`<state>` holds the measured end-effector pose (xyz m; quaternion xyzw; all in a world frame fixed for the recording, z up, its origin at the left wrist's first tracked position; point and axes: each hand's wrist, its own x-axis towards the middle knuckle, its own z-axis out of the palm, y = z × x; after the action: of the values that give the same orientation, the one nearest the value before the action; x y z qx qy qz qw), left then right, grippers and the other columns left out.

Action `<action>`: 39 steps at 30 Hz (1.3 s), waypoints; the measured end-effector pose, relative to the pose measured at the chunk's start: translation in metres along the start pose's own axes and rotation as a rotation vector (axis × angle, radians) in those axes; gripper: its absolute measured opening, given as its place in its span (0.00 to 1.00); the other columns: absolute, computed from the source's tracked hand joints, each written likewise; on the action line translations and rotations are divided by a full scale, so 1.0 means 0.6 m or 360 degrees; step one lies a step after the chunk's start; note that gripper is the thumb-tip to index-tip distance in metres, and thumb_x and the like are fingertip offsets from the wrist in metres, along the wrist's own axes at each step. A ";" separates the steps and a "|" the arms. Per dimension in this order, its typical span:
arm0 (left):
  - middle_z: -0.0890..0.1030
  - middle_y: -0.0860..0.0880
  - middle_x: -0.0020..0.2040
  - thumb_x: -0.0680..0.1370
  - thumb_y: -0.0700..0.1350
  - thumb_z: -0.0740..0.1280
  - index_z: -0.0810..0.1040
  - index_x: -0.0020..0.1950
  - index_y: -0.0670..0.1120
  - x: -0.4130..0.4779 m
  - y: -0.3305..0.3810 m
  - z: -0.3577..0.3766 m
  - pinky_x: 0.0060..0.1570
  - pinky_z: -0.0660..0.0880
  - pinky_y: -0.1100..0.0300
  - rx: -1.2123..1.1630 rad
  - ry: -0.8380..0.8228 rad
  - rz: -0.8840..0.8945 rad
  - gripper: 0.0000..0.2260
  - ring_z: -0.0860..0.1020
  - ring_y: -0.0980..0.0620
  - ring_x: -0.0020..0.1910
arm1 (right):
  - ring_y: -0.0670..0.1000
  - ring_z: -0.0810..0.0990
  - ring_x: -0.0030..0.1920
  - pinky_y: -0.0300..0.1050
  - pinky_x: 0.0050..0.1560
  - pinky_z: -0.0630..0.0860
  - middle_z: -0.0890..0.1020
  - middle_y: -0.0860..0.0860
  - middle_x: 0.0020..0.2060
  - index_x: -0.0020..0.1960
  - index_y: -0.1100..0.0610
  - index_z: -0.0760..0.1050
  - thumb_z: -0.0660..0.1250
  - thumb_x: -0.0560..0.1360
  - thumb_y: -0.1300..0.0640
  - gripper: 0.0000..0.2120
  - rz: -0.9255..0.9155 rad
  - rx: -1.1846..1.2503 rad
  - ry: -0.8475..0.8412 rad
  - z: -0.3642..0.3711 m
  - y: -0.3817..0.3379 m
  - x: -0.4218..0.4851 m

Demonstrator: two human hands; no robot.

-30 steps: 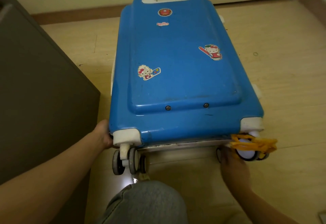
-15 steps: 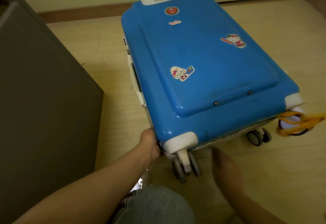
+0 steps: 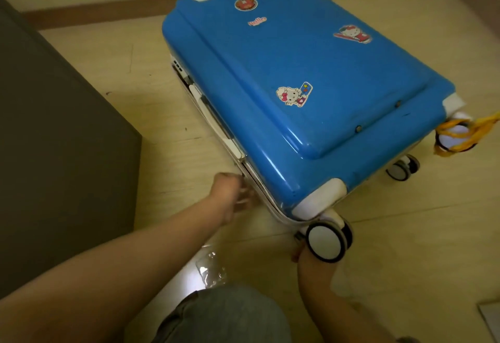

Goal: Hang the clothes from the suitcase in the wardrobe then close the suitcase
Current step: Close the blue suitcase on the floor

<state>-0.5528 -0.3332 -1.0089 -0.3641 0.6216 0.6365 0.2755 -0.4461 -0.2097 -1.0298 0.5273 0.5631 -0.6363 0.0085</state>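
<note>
While it lies flat and closed on the floor (image 3: 405, 275), lid upward, one blue hard-shell suitcase (image 3: 284, 72): stiff and glossy, by my judgement slippery on the shell and heavy if packed, best taken at its one white side handle (image 3: 216, 123) or the seam, never the wheels. Counted on it: four stickers (image 3: 295, 95), three wheels in view, the near wheel (image 3: 324, 242) closest, one wound in yellow cord (image 3: 470, 131). My left hand (image 3: 230, 194) is at the side seam, fingers curled but blurred, grip unreadable; my right hand (image 3: 308, 261) sits under the near wheel, fingers hidden; beyond, one grey cabinet (image 3: 54, 140), one clear plastic bag (image 3: 211, 268).
</note>
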 end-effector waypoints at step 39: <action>0.72 0.51 0.59 0.79 0.58 0.57 0.72 0.61 0.53 0.053 0.039 0.077 0.67 0.53 0.55 0.2444 -0.0093 0.1791 0.15 0.67 0.52 0.64 | 0.52 0.67 0.35 0.48 0.44 0.67 0.64 0.47 0.33 0.35 0.51 0.59 0.53 0.81 0.60 0.16 -0.0302 0.0250 0.0740 -0.126 -0.078 0.189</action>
<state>-0.5956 -0.2924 -1.0228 0.2850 0.9469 0.1024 0.1082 -0.4746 -0.0715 -1.0594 0.6031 0.5458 -0.5378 -0.2219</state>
